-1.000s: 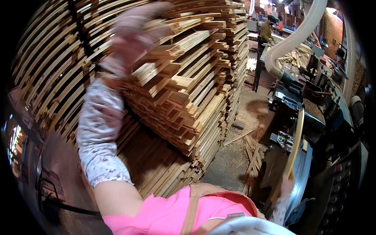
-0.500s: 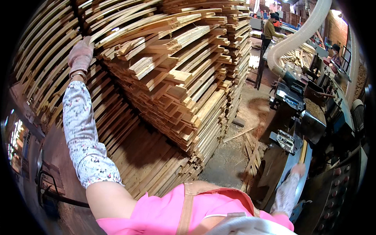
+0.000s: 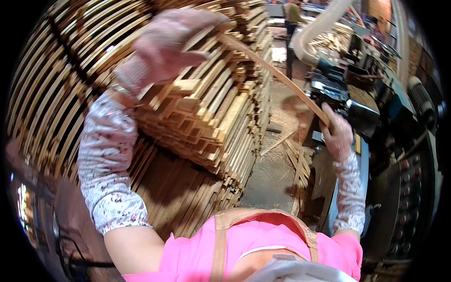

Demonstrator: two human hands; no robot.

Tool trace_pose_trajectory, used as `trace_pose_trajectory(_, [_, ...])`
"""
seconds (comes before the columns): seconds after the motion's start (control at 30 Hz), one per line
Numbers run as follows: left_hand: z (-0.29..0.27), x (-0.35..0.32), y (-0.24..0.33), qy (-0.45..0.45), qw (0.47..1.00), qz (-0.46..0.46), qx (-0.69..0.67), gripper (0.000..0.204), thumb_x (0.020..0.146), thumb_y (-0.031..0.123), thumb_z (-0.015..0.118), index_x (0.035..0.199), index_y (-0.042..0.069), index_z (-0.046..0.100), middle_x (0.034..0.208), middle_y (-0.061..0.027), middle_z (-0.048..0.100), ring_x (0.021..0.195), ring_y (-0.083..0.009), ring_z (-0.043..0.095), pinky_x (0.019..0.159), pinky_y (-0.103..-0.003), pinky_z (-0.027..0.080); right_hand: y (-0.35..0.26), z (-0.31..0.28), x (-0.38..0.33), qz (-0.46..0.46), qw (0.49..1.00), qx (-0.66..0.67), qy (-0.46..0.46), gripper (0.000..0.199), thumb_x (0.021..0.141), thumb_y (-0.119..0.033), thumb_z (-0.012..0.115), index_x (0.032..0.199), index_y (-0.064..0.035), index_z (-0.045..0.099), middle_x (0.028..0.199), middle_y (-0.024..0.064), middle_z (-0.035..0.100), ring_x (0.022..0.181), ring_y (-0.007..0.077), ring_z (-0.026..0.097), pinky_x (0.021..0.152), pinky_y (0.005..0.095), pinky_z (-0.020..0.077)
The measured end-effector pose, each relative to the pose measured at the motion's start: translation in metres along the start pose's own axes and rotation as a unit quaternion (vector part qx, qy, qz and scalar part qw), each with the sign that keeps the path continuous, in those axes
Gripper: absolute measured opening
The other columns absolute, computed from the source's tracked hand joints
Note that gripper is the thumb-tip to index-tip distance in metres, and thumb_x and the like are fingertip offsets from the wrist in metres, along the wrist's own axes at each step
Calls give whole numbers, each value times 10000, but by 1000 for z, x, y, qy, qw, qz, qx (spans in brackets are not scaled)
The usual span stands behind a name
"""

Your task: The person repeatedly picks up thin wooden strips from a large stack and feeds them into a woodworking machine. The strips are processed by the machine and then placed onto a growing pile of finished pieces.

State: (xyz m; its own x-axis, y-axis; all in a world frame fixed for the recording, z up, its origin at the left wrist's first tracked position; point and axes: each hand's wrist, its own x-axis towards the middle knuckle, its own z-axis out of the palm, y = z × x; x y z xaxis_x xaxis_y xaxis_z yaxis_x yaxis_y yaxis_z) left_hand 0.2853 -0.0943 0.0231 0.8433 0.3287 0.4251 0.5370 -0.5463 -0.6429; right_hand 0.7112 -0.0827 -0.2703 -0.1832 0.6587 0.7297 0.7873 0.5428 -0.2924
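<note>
A long, thin wooden strip (image 3: 282, 77) slants across the view, its upper end close to the fingertips of my left hand. My right hand (image 3: 338, 136), in a pale pinkish glove, is closed around the strip's lower end above the machine bed. Up on the left, my left hand (image 3: 164, 44), gloved too and smeared by motion, has its fingers stretched out and its thumb apart. It is in front of the tall stack of wooden strips (image 3: 211, 122); whether it touches the held strip I cannot tell.
To the right runs a woodworking machine with a blue-grey bed (image 3: 364, 162), a piece of wood on it, and a button panel (image 3: 406, 202). A ridged hose (image 3: 307, 40) comes down behind. Loose offcuts (image 3: 298, 164) lie on the floor. A person (image 3: 293, 16) stands farther back.
My left hand has left the stack's far-left side and swung right, nearer the camera. My right hand has risen from the machine bed and now holds up the wooden strip.
</note>
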Motion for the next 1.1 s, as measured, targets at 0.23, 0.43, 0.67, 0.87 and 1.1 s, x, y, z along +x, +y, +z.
trace_pose_trajectory(0.23, [-11, -125, -143, -133, 921, -300, -209, 920, 864, 309, 694, 1654, 54, 298, 1624, -215, 424, 1479, -329, 441, 1224, -409, 362, 48, -43, -327, 497, 779, -369, -99, 394, 939, -262, 661, 1329, -209, 665, 1231, 93, 690, 1113, 343, 640, 894, 458, 562])
trace_pose_trajectory(0.43, [-9, -53, -90, -165, 910, -326, -198, 567, 846, 169, 660, 1362, -58, 596, 1266, -252, 662, 1059, -285, 687, 833, -362, 596, 115, 5, -345, 492, 763, -405, -106, 234, 942, -229, 653, 1174, -252, 678, 1205, 16, 659, 1070, 293, 647, 870, 425, 577])
trace_pose_trajectory(0.67, [15, 87, 59, -158, 986, -38, 48, 390, 834, 139, 655, 1161, -69, 701, 1059, -251, 717, 911, -269, 704, 713, -361, 592, 247, 27, -152, 480, 877, 22, -4, 469, 939, -142, 686, 1397, -135, 589, 1353, 126, 623, 1252, 300, 600, 1045, 421, 508])
trace_pose_trajectory(0.87, [123, 115, 239, -134, 953, 240, 130, 214, 816, 191, 704, 812, -19, 745, 680, -118, 691, 676, -261, 689, 688, -459, 584, -8, -3, -25, 14, 823, 560, -95, 1245, 759, -181, 943, 1704, -173, 132, 1627, 168, 452, 1446, 285, 507, 1164, 382, 443])
trace_pose_trajectory(1.1, [201, 145, 393, -185, 927, 236, -225, 337, 871, 252, 710, 1176, 108, 716, 1043, -43, 748, 1014, -258, 688, 1097, -564, 385, -52, 0, -187, 334, 928, 160, 45, 1052, 864, -116, 840, 1662, -15, 162, 1545, 238, 491, 1400, 334, 530, 1157, 375, 434])
